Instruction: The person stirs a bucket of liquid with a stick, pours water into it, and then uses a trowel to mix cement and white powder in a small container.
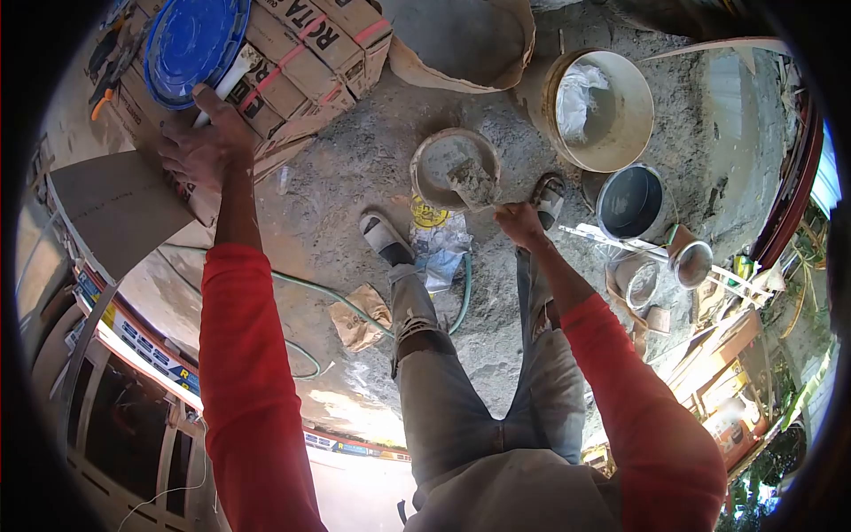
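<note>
My right hand grips a trowel, its blade caked with grey mortar and held over the rim of a round tub of grey mix. Up at the left, my left hand is closed around a white-handled tool, next to a blue round lid. That lid lies on stacked cardboard boxes with pink strapping. The tool's far end is pale, and its kind does not show clearly.
A large cream bucket with a white bag inside stands right of the tub, near a dark bucket. Behind is a wide container. A green hose and a paper scrap lie on the rough floor. Orange-handled pliers rest far left.
</note>
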Motion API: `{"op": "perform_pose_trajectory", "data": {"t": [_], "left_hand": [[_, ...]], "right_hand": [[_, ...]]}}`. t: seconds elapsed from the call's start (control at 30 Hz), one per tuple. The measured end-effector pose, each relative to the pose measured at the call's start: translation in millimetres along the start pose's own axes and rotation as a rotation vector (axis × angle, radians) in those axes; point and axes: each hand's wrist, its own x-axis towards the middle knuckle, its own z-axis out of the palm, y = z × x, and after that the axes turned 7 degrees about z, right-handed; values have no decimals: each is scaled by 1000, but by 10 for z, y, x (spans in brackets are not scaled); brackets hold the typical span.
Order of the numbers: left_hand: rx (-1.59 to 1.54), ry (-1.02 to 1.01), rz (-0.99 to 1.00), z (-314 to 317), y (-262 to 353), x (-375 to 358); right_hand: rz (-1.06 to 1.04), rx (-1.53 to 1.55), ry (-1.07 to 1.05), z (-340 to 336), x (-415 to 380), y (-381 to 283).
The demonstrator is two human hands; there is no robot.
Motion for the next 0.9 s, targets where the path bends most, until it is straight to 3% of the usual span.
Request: {"op": "perform_pose_trajectory", "data": {"t": [0.13, 0.23, 0.33, 0.43, 0.53, 0.63, 0.7, 0.8, 0.9], "left_hand": [[-37, -18, 9, -61, 28, -35], [-45, -16, 15, -53, 27, -38], [-41, -13, 26, -43, 1, -21], [-33, -16, 39, -52, -31, -22], [-34, -29, 33, -62, -44, -26], [-22, -43, 38, -15, -51, -2], [-4, -30, 32, -17, -33, 1], [-8, -32, 29, -75, 13, -8], [-10, -56, 24, -133, 48, 0]], "right_hand": [[298, -85, -80, 251, 349, -167], [361, -104, -193, 192, 374, -479], [337, -47, -83, 164, 243, -741], [382, -127, -154, -72, -51, -1012], [242, -373, -165, -367, -378, -936], [90, -452, -22, -882, -992, -1030], [-46, -478, -60, -1497, -1553, -1523], [-228, -410, 175, -2056, -1765, -1816], [-333, -426, 361, -2398, -1601, -2533]]}}
